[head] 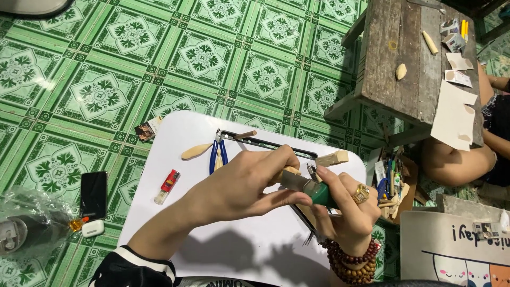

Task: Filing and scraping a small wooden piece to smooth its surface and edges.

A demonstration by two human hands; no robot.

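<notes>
A: Two hands in my feed, both over the white worktop point(212, 250). What's each doing?

B: I've got the left hand point(241, 186) closed, fingers curled round a small pale wooden piece point(289, 171). It's pinched at the fingertips, held above the worktop, just left of the right hand.

A: And the right hand point(345, 210)?

B: Closed too, gripping a green-handled knife point(313, 190). The metal end sits against the wooden piece, touching as far as I can tell. Gold ring point(360, 194) on one finger, brown bead bracelets point(353, 263) at the wrist.

A: What's around them?

B: Blue-handled pliers point(218, 151) beyond the left hand, a flat carved wooden blank point(196, 151) just left of them. A red lighter point(167, 187) near the worktop's left edge. A pale wood block point(332, 158) beyond the right hand, beside a dark metal ruler point(268, 143).

A: Off the worktop?

B: Green patterned tile floor point(106, 79). A black phone point(94, 194) lies on it at left. A rough wooden bench point(404, 53) at upper right carries paper scraps and small wood bits. Another person's leg point(457, 162) shows beside it.
</notes>
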